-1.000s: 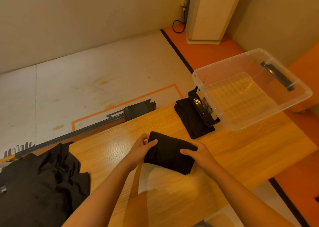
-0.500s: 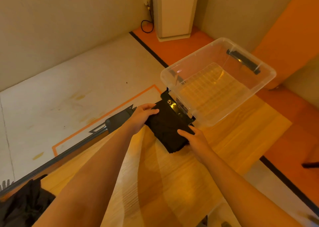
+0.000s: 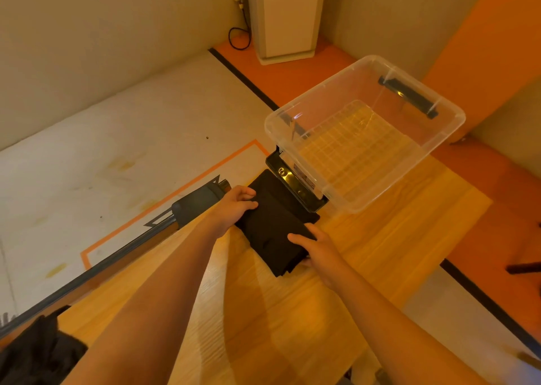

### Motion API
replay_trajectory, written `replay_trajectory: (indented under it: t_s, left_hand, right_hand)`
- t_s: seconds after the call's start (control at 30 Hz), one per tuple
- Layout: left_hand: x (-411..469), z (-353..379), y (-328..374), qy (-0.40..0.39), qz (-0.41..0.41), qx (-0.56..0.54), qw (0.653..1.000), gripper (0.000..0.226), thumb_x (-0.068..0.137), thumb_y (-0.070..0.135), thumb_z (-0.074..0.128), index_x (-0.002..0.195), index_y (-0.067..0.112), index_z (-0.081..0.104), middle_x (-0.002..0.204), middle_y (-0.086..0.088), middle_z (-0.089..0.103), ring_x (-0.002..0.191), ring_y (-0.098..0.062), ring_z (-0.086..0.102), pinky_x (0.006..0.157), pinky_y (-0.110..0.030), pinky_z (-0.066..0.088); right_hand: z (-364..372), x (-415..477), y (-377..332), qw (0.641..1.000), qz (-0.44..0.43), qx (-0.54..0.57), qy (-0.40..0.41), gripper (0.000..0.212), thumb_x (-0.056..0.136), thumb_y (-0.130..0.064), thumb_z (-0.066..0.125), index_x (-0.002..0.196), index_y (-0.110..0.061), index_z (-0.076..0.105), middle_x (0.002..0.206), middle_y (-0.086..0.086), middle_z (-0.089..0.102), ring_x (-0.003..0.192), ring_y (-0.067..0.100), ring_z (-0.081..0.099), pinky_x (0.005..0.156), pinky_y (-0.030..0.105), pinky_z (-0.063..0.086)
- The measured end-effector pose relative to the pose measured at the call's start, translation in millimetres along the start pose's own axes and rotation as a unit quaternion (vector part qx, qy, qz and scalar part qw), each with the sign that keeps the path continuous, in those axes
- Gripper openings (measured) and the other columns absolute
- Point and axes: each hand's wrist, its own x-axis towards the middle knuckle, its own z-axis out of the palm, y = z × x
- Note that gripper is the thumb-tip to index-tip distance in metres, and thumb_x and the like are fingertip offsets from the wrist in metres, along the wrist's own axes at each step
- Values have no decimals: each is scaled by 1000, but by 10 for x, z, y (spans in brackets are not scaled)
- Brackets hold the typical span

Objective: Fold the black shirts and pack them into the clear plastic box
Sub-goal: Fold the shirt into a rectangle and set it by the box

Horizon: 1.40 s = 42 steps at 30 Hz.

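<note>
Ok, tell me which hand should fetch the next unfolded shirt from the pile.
Left, probably. The unfolded black pile lies at the near left corner of the table, beside the left arm. The right hand, like the left hand, holds the folded black shirt, but would have to reach across.

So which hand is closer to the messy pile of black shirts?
Left. The left hand holds the folded shirt on the side facing the messy pile; the right hand holds the opposite side, farther away.
</note>
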Motion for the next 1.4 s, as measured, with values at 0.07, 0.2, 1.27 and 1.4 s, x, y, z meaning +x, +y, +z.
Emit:
replay_trajectory:
  t_s: [0.07, 0.2, 1.27, 1.4]
  left_hand:
    - [-86, -86, -96, 2, -3, -4, 1000, 24, 95, 7, 57, 117, 17, 53, 114, -2, 58, 118, -27, 54, 107, -43, 42]
    - [-207, -210, -155, 1, 6, -21, 1000, 26, 92, 6, 61, 115, 19, 56, 113, -4, 60, 116, -29, 56, 105, -45, 45]
    - [-33, -295, 49, 12, 32, -34, 999, 41, 86, 3, 68, 121, 18, 53, 117, -1, 61, 112, -22, 55, 100, -43, 46]
    - [-56, -258, 27, 26, 53, -14, 998, 42, 88, -1, 65, 122, 20, 51, 124, 0, 56, 113, -21, 53, 93, -40, 47]
  right_hand:
    - [71, -52, 81, 1000, 9, 2, -5, 31, 88, -14, 67, 113, -26, 52, 110, -1, 59, 93, 13, 59, 71, 29, 56]
    - [181, -89, 153, 999, -4, -21, 25, 53, 86, -20, 70, 135, -18, 49, 129, 7, 56, 109, 22, 59, 85, 38, 56]
    - [352, 35, -57, 984, 49, 74, 156, 47, 99, -30, 49, 143, -22, 34, 141, 11, 42, 126, 39, 47, 84, 53, 55]
    - [340, 38, -37, 989, 28, 29, 142, 42, 102, -27, 43, 142, -23, 32, 135, 9, 44, 123, 39, 50, 82, 51, 56]
